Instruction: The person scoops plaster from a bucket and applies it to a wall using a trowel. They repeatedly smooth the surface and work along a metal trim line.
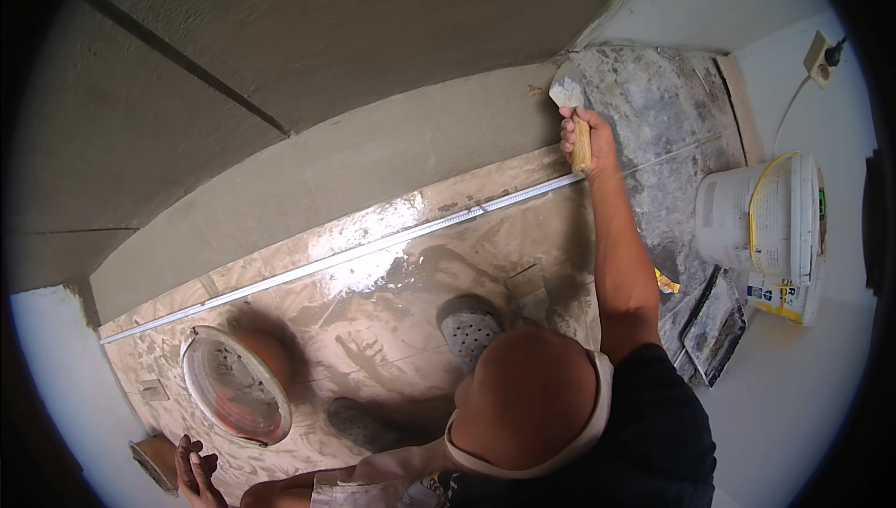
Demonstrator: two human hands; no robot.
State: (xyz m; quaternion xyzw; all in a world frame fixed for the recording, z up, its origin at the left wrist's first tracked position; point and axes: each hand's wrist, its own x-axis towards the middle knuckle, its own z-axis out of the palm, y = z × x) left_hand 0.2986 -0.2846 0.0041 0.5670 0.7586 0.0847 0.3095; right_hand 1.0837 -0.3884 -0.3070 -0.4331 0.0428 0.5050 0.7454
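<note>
At the upper right my right hand [590,139] is closed around the wooden handle of a small trowel [566,94]. Its pale, smeared blade points toward the foot of the grey plastered wall [448,125], near the corner. Whether the blade touches the wall I cannot tell. My left hand [197,473] is low at the left with its fingers loosely bent and apart, holding nothing. Just above it stands a reddish bucket [271,363] with a grey-smeared rim. A long metal straightedge [373,247] lies along the wet floor, its right end just below my right hand.
A white bucket [733,214] with a yellow handle stands at the right wall, beside a dirty dark tray [714,326]. A small brown container [157,463] is at the lower left. A plugged socket [821,58] is on the right wall. Grey clogs [469,326] stand on the wet floor.
</note>
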